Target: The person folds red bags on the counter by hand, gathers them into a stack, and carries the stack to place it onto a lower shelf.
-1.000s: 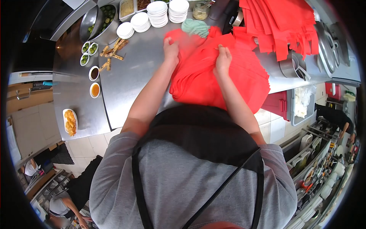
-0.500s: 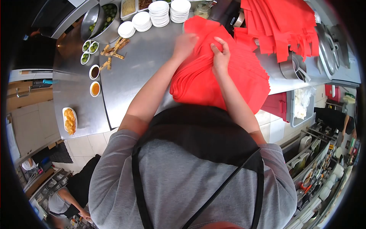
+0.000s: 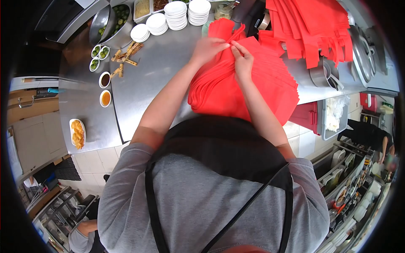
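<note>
Table (image 3: 152, 69): shiny metal, dark seam (image 3: 115, 107)
Floor (image 3: 96, 162): pale tiles
Right hand (image 3: 243, 62): pinched on red cloth (image 3: 272, 82)
Left hand (image 3: 205, 50): blurred, grip unclear

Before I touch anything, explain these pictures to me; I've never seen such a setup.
There is no robot: a person works bare-handed. Every picture comes from one camera worn on the person's head, looking forward and down.

The left hand and right hand come together over a thick pile of red fabric bags. The left is blurred, so I can't tell how firmly either grips.

On the metal counter also stand stacked white dishes, green fruit in small cups, dark sauce, orange sauce and fried food on a dish.
</note>
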The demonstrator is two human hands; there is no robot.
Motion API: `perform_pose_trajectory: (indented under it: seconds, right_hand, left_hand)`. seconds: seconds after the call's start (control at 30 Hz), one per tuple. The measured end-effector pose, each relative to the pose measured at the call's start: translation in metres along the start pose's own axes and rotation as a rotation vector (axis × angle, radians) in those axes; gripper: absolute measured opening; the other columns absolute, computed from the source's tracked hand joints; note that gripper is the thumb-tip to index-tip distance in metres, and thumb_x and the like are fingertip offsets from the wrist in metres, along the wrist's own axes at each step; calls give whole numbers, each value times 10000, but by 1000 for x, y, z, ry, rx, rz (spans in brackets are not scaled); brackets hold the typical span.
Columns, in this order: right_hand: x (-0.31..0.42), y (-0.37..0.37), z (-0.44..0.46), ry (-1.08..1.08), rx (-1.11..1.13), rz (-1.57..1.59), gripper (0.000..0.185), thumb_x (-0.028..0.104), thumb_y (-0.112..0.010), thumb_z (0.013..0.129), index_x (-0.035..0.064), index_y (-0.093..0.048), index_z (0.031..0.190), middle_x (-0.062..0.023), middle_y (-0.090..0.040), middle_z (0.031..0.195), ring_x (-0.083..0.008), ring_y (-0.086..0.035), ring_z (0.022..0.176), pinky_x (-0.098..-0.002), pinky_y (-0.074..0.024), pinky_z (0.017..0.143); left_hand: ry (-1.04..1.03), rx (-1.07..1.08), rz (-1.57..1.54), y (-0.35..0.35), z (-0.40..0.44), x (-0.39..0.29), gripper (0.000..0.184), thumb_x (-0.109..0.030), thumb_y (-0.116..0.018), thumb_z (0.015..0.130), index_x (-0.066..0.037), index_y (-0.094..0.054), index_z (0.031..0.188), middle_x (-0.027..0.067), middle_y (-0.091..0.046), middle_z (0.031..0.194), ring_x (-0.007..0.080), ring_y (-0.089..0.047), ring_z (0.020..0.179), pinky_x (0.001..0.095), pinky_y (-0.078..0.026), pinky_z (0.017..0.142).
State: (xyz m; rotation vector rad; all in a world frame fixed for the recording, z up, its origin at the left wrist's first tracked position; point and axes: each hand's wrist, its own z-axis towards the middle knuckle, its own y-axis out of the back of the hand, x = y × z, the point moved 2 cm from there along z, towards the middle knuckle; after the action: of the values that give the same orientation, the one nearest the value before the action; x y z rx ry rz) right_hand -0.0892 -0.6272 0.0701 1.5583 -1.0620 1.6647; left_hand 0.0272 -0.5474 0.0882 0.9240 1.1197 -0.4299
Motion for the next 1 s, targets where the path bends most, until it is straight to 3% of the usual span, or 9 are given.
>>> perform_pose_trajectory:
  seconds: [0.07,0.17,0.27,0.5,0.7,0.77,0.8,0.87,1.0]
  right_hand:
    - [2,-1,0,-6,6,-11,177,32,-563,817,-5,-626,978,-76,-614,961,-102,-544,861,-204,-424,780]
    - [3,-2,0,-5,14,-33,166,56,-586,801,-16,-636,942,-71,-628,917,-101,-551,839,-213,-423,773]
    - [4,-2,-1,-4,7,-49,158,80,-606,786,-18,-648,902,-64,-641,864,-99,-557,809,-223,-423,760]
    - [-2,0,3,26,-12,-56,193,136,-654,757,-27,-647,860,-69,-643,811,-98,-557,752,-229,-431,711]
    - [-12,2,10,153,-91,-269,216,188,-688,714,-8,-601,737,-29,-596,691,-85,-511,648,-238,-418,586]
    - [-12,5,9,97,-120,-206,183,166,-668,725,6,-580,713,-6,-559,651,-76,-476,607,-237,-394,548]
    - [-11,6,7,41,-150,-143,158,143,-647,735,21,-559,689,17,-521,611,-68,-440,566,-235,-369,511]
    - [-6,10,3,3,-171,-61,143,120,-628,744,37,-532,678,30,-491,605,-58,-408,558,-229,-342,500]
    - [-8,18,-6,-53,-218,208,134,68,-589,766,71,-491,674,40,-458,627,-38,-366,580,-208,-305,516]
  left_hand:
    - [166,31,-161,-1,4,11,260,-177,-626,792,34,-631,943,78,-640,880,99,-559,813,238,-427,757]
    - [279,4,-450,-3,2,24,254,-169,-614,807,41,-624,950,64,-628,908,97,-552,844,238,-419,778]
    - [334,7,-547,-5,2,27,243,-161,-596,824,36,-618,965,57,-620,929,99,-545,861,240,-410,796]
    - [325,21,-451,-5,3,20,228,-145,-603,814,32,-620,957,54,-619,919,89,-543,845,233,-413,779]
    - [117,67,-183,-7,-1,3,179,-110,-635,759,13,-634,889,47,-618,861,76,-530,801,230,-423,733]
    - [60,-161,-281,-10,1,19,91,-85,-624,757,-1,-627,791,34,-608,792,91,-534,774,238,-435,699]
    - [60,-161,-281,-10,1,27,91,-85,-624,757,-1,-627,791,34,-608,792,91,-534,774,238,-435,699]
    - [408,-383,-776,-1,-5,54,42,-55,-600,762,-16,-583,770,34,-579,764,126,-535,747,246,-439,681]
    - [560,-543,-1005,2,-11,99,59,4,-550,748,-54,-545,751,43,-549,707,123,-536,678,275,-438,577]
